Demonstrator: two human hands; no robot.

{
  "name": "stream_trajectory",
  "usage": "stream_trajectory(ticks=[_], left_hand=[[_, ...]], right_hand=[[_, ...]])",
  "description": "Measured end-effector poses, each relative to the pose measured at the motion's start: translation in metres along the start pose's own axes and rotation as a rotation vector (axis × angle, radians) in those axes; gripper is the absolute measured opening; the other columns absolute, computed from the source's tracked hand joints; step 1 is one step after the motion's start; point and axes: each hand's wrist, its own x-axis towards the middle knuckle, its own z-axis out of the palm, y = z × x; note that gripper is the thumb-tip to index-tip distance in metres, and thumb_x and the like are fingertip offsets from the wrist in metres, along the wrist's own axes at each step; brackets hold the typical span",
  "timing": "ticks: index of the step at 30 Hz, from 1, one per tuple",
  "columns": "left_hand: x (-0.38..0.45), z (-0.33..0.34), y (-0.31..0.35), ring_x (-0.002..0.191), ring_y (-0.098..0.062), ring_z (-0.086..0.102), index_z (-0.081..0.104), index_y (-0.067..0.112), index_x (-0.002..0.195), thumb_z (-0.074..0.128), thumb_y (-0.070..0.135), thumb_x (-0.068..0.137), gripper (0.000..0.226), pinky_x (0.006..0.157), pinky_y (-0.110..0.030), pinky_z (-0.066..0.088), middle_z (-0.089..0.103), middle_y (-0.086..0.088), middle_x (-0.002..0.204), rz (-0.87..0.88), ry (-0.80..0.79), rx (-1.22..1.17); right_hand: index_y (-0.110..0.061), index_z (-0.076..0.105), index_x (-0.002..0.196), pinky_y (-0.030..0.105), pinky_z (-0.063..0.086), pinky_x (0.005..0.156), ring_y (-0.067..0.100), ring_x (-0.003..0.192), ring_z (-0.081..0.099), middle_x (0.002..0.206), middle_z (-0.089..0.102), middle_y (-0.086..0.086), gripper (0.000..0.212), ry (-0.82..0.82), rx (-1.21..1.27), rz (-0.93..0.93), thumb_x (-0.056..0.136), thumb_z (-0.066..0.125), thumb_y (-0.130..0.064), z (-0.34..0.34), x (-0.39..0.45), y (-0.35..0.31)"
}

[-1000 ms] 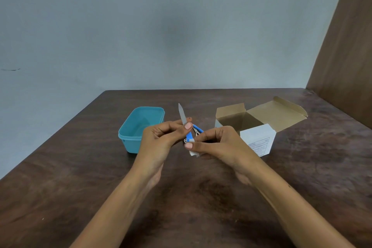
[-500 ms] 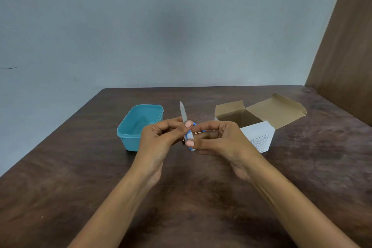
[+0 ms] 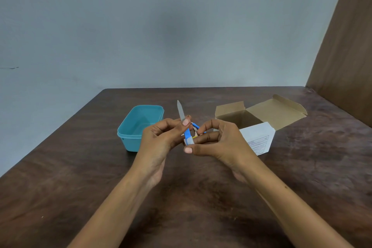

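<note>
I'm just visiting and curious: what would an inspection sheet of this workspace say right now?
Surface: dark wooden table.
Job's things: blue-handled file, blade pointing up, held above the table; a small blue-and-metal piece behind it, too small to identify.
Clutter: teal tub, open, left of the hands; cardboard box, flaps open, to the right.
Grippers: left hand pinches the file near its middle; right hand pinches its lower end.
Cables: nothing seen.
Surroundings: grey wall behind; wooden panel at right.
</note>
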Motion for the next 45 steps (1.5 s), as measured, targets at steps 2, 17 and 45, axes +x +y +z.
stream_trajectory(ticks=[2, 17, 45], left_hand=[[0.0, -0.001, 0.001, 0.091, -0.018, 0.071, 0.074, 0.012, 0.072, 0.07, 0.024, 0.069, 0.013, 0.079, -0.029, 0.057, 0.075, -0.009, 0.094, 0.018, -0.011, 0.0], [0.0, -0.005, 0.004, 0.076, -0.017, 0.073, 0.073, 0.013, 0.087, 0.067, 0.006, 0.077, 0.014, 0.064, -0.027, 0.06, 0.076, -0.008, 0.08, 0.122, 0.019, -0.021], [-0.001, -0.005, 0.006, 0.066, -0.017, 0.073, 0.068, 0.005, 0.087, 0.078, 0.008, 0.06, 0.029, 0.055, -0.018, 0.055, 0.075, -0.011, 0.071, 0.114, -0.026, 0.159]], right_hand=[[-0.008, 0.063, 0.085, 0.017, 0.055, 0.064, 0.012, 0.073, 0.072, 0.077, 0.075, 0.007, 0.036, 0.004, -0.017, -0.009, 0.058, 0.088, -0.008, 0.0, 0.0, 0.001], [-0.009, 0.071, 0.071, 0.023, 0.056, 0.061, 0.015, 0.064, 0.068, 0.069, 0.073, 0.008, 0.018, 0.113, 0.215, -0.13, 0.059, 0.083, -0.013, -0.011, 0.007, -0.003], [-0.005, 0.064, 0.085, 0.021, 0.058, 0.063, 0.016, 0.066, 0.07, 0.073, 0.072, 0.008, 0.012, 0.011, 0.558, 0.065, 0.077, 0.066, 0.004, -0.014, 0.007, -0.008]])
